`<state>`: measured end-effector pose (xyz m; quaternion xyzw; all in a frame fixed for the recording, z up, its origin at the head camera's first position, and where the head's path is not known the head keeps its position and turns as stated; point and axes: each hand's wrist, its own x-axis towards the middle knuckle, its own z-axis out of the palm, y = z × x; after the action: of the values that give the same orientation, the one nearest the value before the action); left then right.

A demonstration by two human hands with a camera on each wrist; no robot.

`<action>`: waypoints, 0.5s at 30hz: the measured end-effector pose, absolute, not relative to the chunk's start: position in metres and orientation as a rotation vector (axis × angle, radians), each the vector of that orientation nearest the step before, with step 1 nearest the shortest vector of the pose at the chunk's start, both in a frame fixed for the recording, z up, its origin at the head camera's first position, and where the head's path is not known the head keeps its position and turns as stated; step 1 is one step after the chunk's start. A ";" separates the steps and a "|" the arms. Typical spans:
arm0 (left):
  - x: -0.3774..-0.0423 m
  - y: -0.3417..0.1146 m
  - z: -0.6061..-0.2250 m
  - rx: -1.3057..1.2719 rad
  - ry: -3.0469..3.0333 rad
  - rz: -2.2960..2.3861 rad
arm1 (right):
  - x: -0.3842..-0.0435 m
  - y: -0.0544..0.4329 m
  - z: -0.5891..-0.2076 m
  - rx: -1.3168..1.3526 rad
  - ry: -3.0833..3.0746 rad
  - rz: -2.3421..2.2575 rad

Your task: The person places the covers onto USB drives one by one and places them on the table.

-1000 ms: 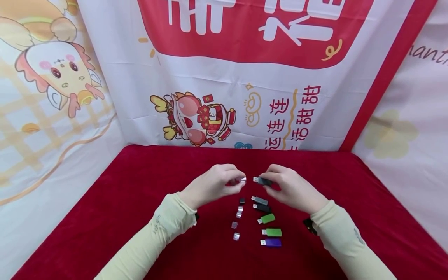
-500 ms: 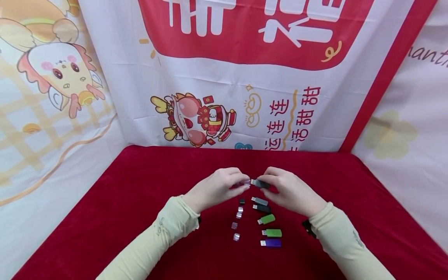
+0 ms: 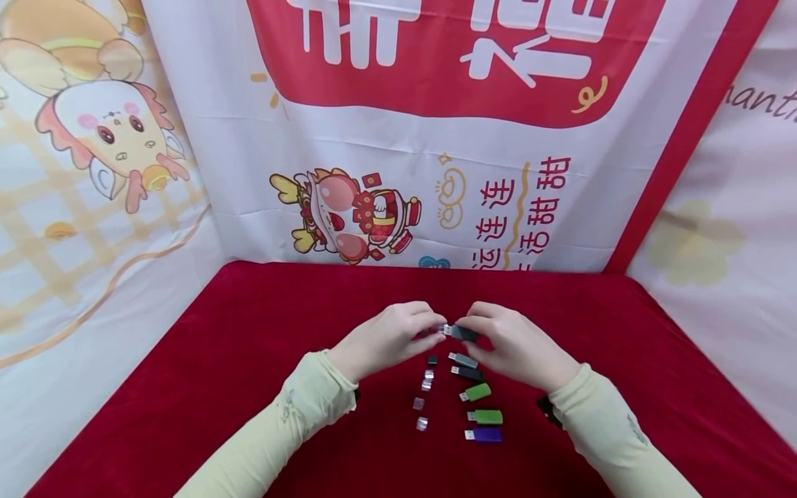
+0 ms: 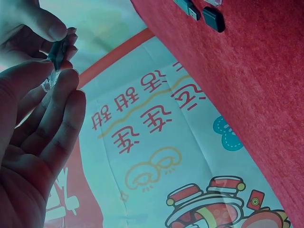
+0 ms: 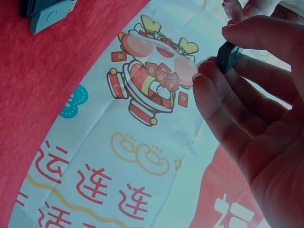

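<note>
Over the red cloth, my left hand (image 3: 391, 337) pinches a small clear cap (image 3: 441, 329) between thumb and fingertips. Facing it, my right hand (image 3: 515, 346) holds a dark grey USB stick (image 3: 463, 333), its metal plug pointing left. Plug and cap meet at the fingertips; how far the plug sits inside is hidden. The left wrist view has the dark stick (image 4: 57, 53) just above the clear cap (image 4: 50, 80). From the right wrist, the stick's dark end (image 5: 228, 56) shows between thumb and fingers.
Below the hands, a column of USB sticks lies on the cloth: grey (image 3: 464, 360), black (image 3: 468, 373), two green ones (image 3: 486, 417) and purple (image 3: 484, 435). To their left are a black cap (image 3: 432, 360) and several clear caps (image 3: 419, 403). A printed curtain (image 3: 373, 138) hangs behind.
My left hand has moved right and slightly down with the clear cap, closing the gap to the plug. The right hand has shifted slightly down and left. The sticks and caps lying on the cloth stay put.
</note>
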<state>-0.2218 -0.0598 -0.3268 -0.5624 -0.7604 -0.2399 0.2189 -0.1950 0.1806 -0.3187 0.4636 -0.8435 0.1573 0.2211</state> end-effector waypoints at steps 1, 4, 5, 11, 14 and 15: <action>-0.221 -0.060 -0.327 -1.554 -2.109 -0.661 | -0.195 0.180 -0.318 1.288 -2.331 0.437; -0.221 -0.061 -0.327 -1.552 -2.115 -0.653 | -0.195 0.179 -0.317 1.293 -2.345 0.449; -0.221 -0.061 -0.327 -1.552 -2.117 -0.651 | -0.195 0.179 -0.317 1.291 -2.352 0.450; -0.220 -0.060 -0.328 -1.540 -2.155 -0.629 | -0.194 0.179 -0.319 1.282 -2.380 0.472; -0.219 -0.060 -0.328 -1.536 -2.162 -0.633 | -0.195 0.179 -0.320 1.285 -2.371 0.488; -0.219 -0.060 -0.328 -1.535 -2.163 -0.634 | -0.195 0.179 -0.320 1.285 -2.367 0.491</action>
<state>-0.2192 -0.0602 -0.3278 -0.5509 -0.7762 -0.2274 0.2059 -0.1952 0.1792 -0.3202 0.4598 -0.8471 0.1756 0.2004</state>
